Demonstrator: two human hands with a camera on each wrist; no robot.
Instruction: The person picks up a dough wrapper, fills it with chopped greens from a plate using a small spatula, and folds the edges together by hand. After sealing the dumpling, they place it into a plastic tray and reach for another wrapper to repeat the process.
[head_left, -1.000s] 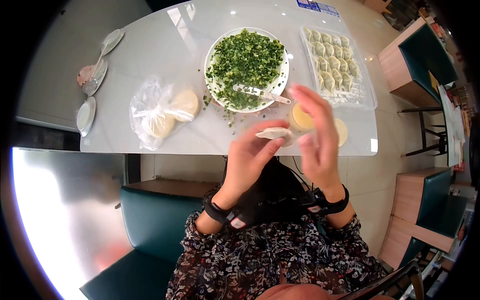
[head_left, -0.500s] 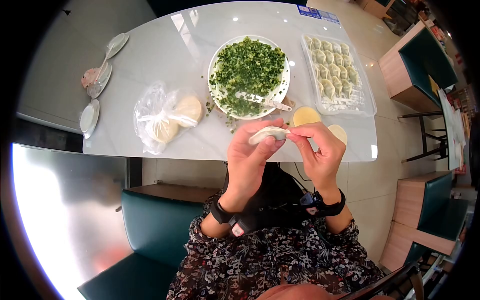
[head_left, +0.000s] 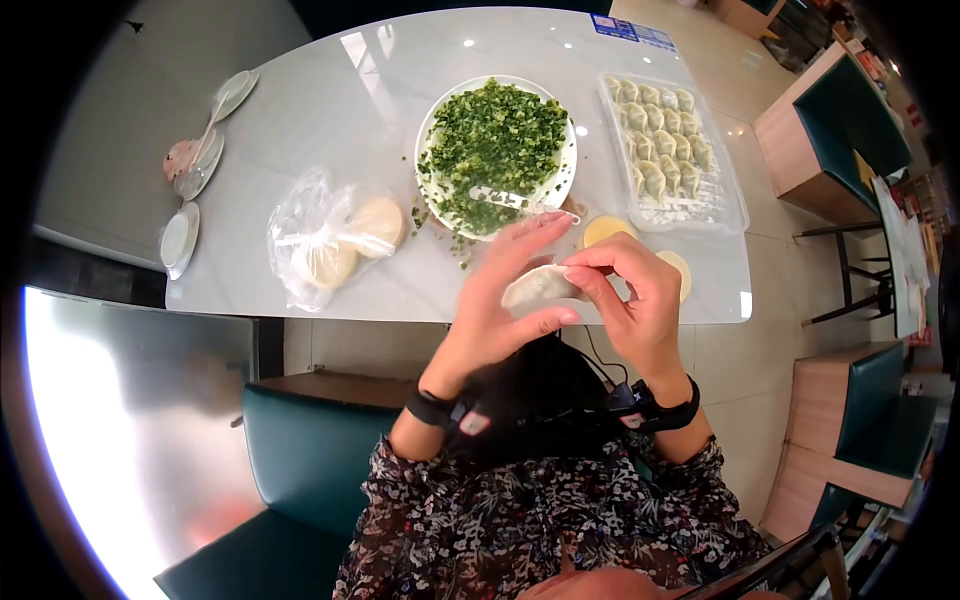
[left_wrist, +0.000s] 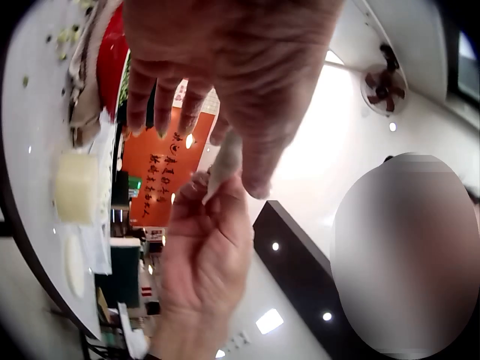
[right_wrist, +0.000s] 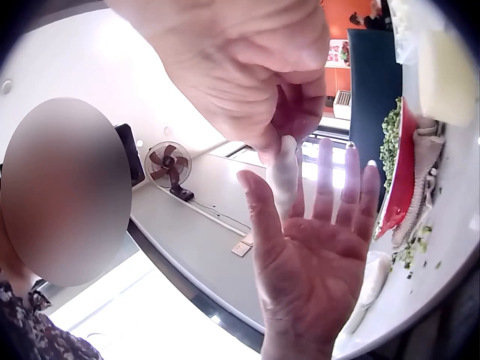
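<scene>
A folded, half-moon dumpling point(head_left: 540, 287) is up in front of the table's near edge, between both hands. My right hand point(head_left: 645, 305) pinches its right end between thumb and fingertips. My left hand point(head_left: 485, 325) is spread around its other end, thumb and fingers stretched out. In the right wrist view the left palm point(right_wrist: 307, 262) faces up with extended fingers, and the pale dumpling point(right_wrist: 283, 176) hangs from the right hand's pinch. Just beyond the hands stands a white plate point(head_left: 568, 170) of chopped greens point(head_left: 495, 135), a flat-bladed spreader point(head_left: 500, 198) lying on it.
Right of the plate, a clear plastic tray point(head_left: 690, 215) holds rows of dumplings. A stack of yellowish round wrappers point(head_left: 605, 230) and a single pale wrapper point(head_left: 677, 272) lie near the right hand. Left sits a plastic bag point(head_left: 300, 240) of dough; small dishes point(head_left: 178, 240) line the left edge.
The right hand has come from raised and apart to pinching the dumpling's end. The left hand, which gripped the dumpling, has spread its fingers and thumb off it.
</scene>
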